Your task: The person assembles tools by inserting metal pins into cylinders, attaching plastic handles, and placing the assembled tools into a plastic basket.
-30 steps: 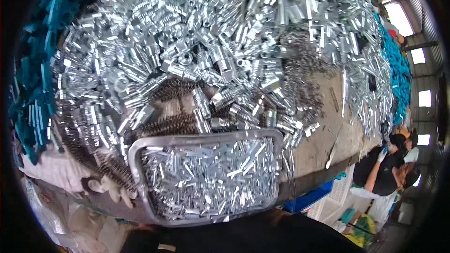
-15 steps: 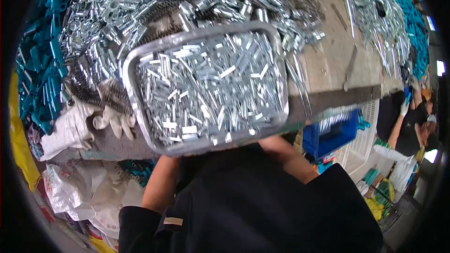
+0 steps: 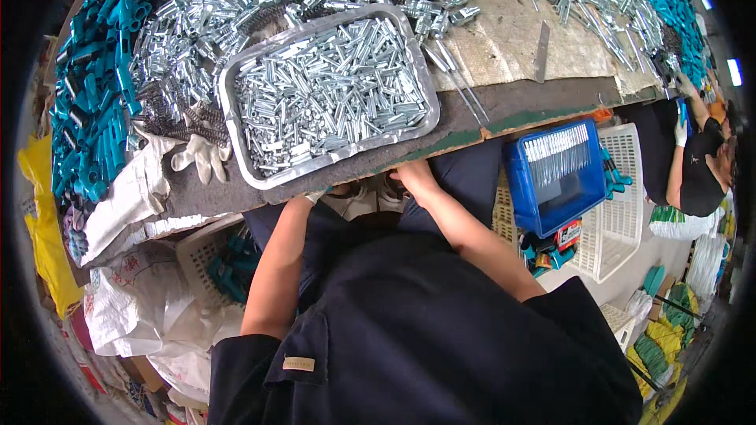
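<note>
My left hand (image 3: 317, 194) is mostly hidden under the workbench's front edge; a bit of pale, teal-edged material shows at its wrist. To its right, my right hand (image 3: 412, 174) also reaches to the edge from below, only its back and part of the fingers visible. I cannot tell whether either hand holds anything. Just above them, a rectangular metal tray (image 3: 346, 151) lies tilted on the bench, filled with short shiny metal pins or tubes (image 3: 331, 86). A white work glove (image 3: 203, 159) lies beside its left corner. Two slim metal rods (image 3: 459, 79) lie to its right.
Heaps of silvery metal fittings (image 3: 189, 31) and teal plastic parts (image 3: 94, 102) cover the back and left. A flat metal strip (image 3: 542, 51) lies right. Below are a blue bin (image 3: 524, 189), white crate (image 3: 622, 224) and white sacks (image 3: 134, 299). A co-worker (image 3: 701, 165) sits far right.
The view has shifted, so the tray appears smaller and higher. Its contents, blurred before, are now sharp. More of my forearms and part of my right hand show below the bench edge.
</note>
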Tool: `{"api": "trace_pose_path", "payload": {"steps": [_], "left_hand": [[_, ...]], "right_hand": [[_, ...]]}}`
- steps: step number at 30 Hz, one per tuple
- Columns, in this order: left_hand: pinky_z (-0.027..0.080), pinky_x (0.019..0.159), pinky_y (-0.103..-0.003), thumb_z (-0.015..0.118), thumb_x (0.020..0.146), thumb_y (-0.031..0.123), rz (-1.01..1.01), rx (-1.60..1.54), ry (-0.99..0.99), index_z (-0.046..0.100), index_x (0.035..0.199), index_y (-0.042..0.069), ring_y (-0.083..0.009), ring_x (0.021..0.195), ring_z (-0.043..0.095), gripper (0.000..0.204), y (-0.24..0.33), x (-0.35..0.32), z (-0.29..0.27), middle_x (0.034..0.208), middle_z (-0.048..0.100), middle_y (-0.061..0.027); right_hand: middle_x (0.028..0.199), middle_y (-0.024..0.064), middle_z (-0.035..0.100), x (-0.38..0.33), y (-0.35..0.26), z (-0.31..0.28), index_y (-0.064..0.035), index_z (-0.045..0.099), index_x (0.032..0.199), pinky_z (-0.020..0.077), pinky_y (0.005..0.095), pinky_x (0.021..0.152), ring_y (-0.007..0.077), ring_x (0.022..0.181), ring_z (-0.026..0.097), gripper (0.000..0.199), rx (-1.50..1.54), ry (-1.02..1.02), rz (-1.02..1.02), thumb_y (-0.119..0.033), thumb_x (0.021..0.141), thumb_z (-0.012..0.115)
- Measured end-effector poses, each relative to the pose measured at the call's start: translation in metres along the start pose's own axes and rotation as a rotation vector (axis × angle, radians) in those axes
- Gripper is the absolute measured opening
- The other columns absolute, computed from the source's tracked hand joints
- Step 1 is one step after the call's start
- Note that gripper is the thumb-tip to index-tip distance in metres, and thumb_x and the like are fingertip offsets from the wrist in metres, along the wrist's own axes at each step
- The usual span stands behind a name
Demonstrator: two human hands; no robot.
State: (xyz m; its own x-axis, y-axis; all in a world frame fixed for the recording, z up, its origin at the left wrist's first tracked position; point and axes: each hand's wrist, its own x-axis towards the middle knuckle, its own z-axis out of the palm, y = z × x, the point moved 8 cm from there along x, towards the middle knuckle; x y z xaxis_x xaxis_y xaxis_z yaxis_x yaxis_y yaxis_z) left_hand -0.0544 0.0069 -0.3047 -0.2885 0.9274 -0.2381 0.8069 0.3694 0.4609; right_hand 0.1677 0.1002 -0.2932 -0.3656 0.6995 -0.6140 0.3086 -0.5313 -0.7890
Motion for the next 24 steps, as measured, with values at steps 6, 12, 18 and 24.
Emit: {"api": "trace_pose_path", "payload": {"steps": [6,12,18,24], "left_hand": [[0.031,0.111,-0.045,0.035,0.1,0.039,0.157,-0.545,0.046,0.025,0.148,0.01,-0.0307,0.134,0.037,0.057,-0.08,-0.003,0.05,0.151,0.031,-0.0099],[0.032,0.11,-0.045,0.037,0.098,0.04,0.204,-0.553,-0.058,0.028,0.145,0.01,-0.031,0.132,0.039,0.056,-0.066,0.003,0.06,0.148,0.033,-0.0106],[0.034,0.108,-0.045,0.039,0.097,0.041,0.254,-0.533,-0.157,0.032,0.142,0.011,-0.0312,0.129,0.041,0.055,-0.047,0.008,0.055,0.145,0.036,-0.0113],[0.035,0.106,-0.045,0.042,0.095,0.042,0.342,-0.511,-0.221,0.036,0.139,0.011,-0.0315,0.126,0.043,0.054,0.005,0.002,0.054,0.142,0.039,-0.0121]], "right_hand": [[0.131,0.0197,0.051,-0.003,-0.017,0.037,0.0016,0.05,0.125,0.0316,0.0397,0.106,0.029,0.125,0.043,0.036,-0.201,-0.108,-0.189,-0.019,0.095,0.049],[0.146,0.016,0.036,0.004,-0.012,0.039,-0.0014,0.038,0.14,0.0258,0.0378,0.111,0.0264,0.134,0.034,0.054,-0.152,-0.126,-0.189,-0.02,0.092,0.056],[0.148,0.0142,0.035,0.001,-0.014,0.052,-0.0014,0.039,0.139,0.0264,0.0398,0.112,0.0259,0.134,0.034,0.053,-0.229,-0.204,-0.194,-0.026,0.094,0.052],[0.146,0.0138,0.037,0.009,0.003,0.066,-0.0014,0.041,0.137,0.028,0.04,0.111,0.0267,0.132,0.036,0.052,-0.469,-0.366,-0.262,-0.03,0.094,0.05]]}}
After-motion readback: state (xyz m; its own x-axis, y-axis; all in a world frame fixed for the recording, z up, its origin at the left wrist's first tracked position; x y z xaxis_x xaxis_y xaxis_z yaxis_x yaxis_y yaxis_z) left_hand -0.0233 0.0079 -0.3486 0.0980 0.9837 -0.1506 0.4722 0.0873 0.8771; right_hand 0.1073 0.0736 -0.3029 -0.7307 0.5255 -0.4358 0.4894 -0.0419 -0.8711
